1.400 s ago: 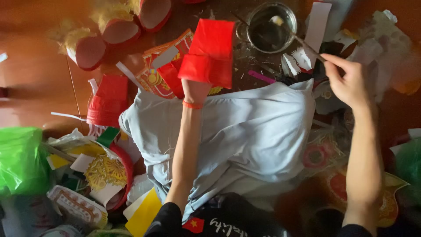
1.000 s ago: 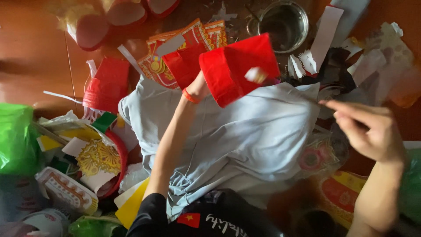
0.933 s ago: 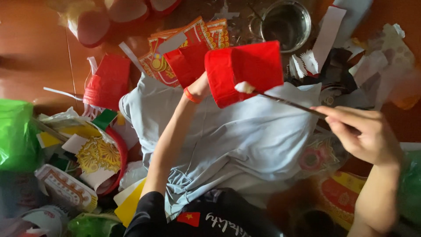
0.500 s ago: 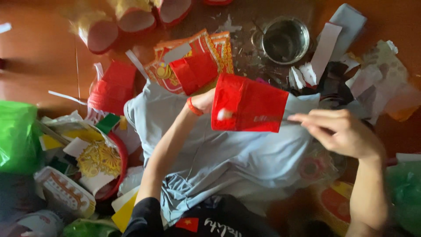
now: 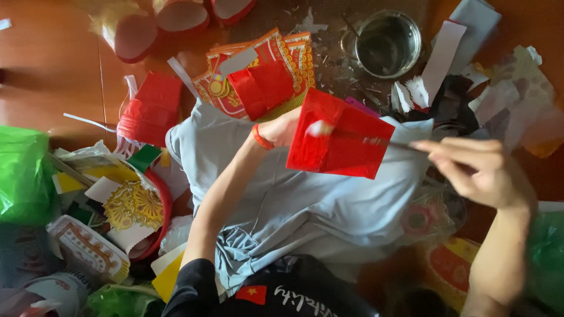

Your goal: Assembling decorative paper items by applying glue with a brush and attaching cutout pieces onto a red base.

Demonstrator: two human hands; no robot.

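My left hand (image 5: 283, 127) holds a folded red paper piece (image 5: 341, 141) up over my lap, which a grey cloth (image 5: 305, 205) covers. My right hand (image 5: 479, 171) grips a thin stick (image 5: 382, 140) whose white tip (image 5: 320, 128) touches the face of the red paper. An orange band (image 5: 260, 137) circles my left wrist. A small metal bowl (image 5: 388, 44) sits on the floor beyond the red paper.
Red and gold printed paper sheets (image 5: 258, 76) lie ahead. Red paper shapes (image 5: 150, 111) and round red-rimmed pieces (image 5: 135, 38) are at the left. A green plastic bag (image 5: 23, 176), decorated paper scraps (image 5: 129, 205) and white strips (image 5: 443, 58) crowd the wooden floor (image 5: 47, 76).
My left hand turned the red paper and lowered it toward my lap. My right hand came in from the right, and the stick's tip now rests on the paper.
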